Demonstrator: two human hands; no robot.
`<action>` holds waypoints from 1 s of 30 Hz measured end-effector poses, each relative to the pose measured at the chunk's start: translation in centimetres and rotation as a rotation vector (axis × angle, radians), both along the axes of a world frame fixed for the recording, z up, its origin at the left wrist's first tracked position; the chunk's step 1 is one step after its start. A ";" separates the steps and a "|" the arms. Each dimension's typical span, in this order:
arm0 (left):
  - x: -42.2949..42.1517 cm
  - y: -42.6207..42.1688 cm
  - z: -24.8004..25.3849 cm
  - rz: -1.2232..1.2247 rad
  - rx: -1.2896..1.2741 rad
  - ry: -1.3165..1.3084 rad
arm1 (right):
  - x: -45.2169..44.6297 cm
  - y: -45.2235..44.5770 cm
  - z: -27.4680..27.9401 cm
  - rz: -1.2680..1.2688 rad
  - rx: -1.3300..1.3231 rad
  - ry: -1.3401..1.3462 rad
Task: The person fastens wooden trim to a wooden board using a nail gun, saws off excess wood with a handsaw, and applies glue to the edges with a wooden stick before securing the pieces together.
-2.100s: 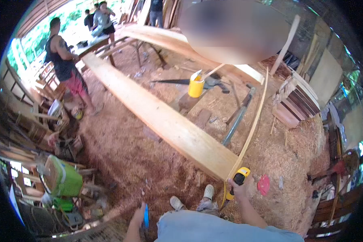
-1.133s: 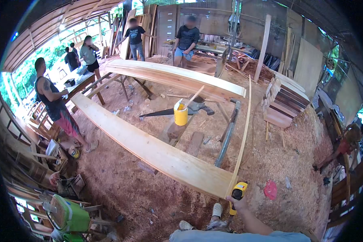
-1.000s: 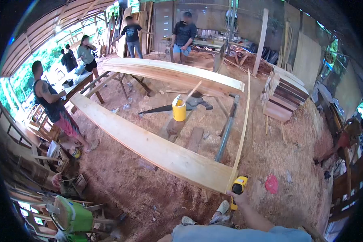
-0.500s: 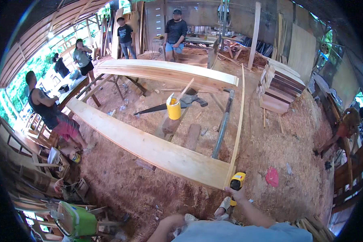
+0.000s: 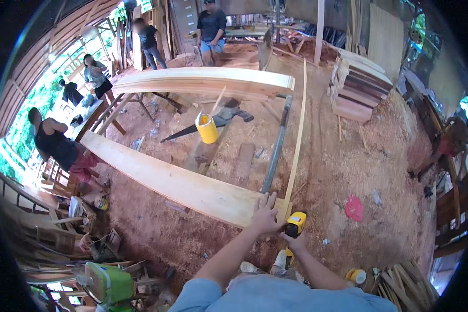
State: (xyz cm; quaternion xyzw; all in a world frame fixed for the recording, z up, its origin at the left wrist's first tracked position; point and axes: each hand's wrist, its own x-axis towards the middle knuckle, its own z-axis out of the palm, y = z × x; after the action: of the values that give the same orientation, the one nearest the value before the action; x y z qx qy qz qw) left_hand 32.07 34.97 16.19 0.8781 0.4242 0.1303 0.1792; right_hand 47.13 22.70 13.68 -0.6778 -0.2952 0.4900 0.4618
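My left hand [image 5: 265,216] lies with fingers spread on the near end of a long pale wooden board [image 5: 187,186]. My right hand [image 5: 294,242] is wrapped round the grip of a yellow and black cordless drill [image 5: 296,222], beside the board's end corner. A long thin wooden strip [image 5: 298,138] runs from that corner to beyond the far boards. Along its left side is a greenish metal pipe [image 5: 278,145]. Whether the drill's tip touches the wood cannot be made out.
Beyond lie stacked long boards [image 5: 208,80]. A yellow tub [image 5: 207,131] with a stick stands near a handsaw [image 5: 192,130]. Thick boards [image 5: 360,88] are piled at right. A green container [image 5: 106,283] is lower left; pink plastic [image 5: 354,208] lies on the sawdust-covered ground. Several people stand behind.
My left hand has come up from near my body onto the board's end. The drill, still in my right hand, remains by the corner. The view has shifted slightly.
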 end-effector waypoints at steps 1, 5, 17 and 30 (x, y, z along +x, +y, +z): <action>-0.2 0.0 0.3 -0.018 -0.027 0.003 | 0.2 0.3 -2.0 0.057 0.044 0.144; -0.3 0.7 2.1 -0.060 -0.099 0.194 | 0.1 -0.4 -6.4 -0.021 0.112 0.130; -0.8 1.3 2.4 -0.200 -0.140 0.222 | -0.9 -0.7 -2.1 -0.107 0.141 0.222; -1.0 1.4 1.4 -0.240 -0.100 0.061 | -1.8 -2.1 -0.2 -0.238 -0.093 0.064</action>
State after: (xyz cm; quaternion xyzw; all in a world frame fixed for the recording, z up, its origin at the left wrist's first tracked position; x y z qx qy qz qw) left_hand 31.09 36.36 17.57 0.9160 0.3273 0.0600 0.2241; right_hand 45.33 20.64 13.53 -0.7127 -0.1747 0.4665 0.4939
